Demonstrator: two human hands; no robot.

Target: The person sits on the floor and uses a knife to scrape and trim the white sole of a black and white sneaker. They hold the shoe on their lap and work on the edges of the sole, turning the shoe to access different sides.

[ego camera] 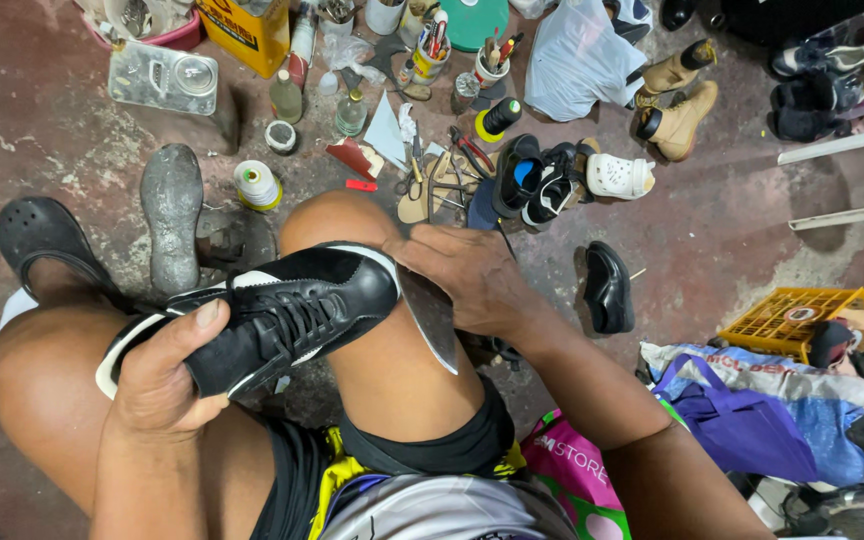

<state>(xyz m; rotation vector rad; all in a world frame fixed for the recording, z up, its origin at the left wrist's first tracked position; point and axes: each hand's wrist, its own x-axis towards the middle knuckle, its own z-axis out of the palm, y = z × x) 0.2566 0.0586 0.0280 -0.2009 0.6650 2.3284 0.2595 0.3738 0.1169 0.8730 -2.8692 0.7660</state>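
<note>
While the left hand (167,375) wraps closed around the heel end of a black lace-up shoe (272,318), thumb laid over the top, the shoe rests across the right knee (337,225) — likely braced there to keep it steady. Toe points toward the right hand (472,275), which closes on a flat grey blade (432,318); the blade's broad, dull face slants down from the toe against the thigh. The grip itself is partly hidden, but the fingers curl over the toe cap. Shoe upper looks like smooth leather with a white sole edge and tight lacing.

Beyond the knee, on the worn reddish floor (42,140): an upturned grey sole (172,215), rough and dusty; a spool of pale thread (256,184); scissors and pliers (452,165) in a loose heap; a black dress shoe (607,288), glossy; tan boots (677,110) — all within arm's reach. Yellow plastic crate (797,315) to the right, beside cloth bags (742,400).
</note>
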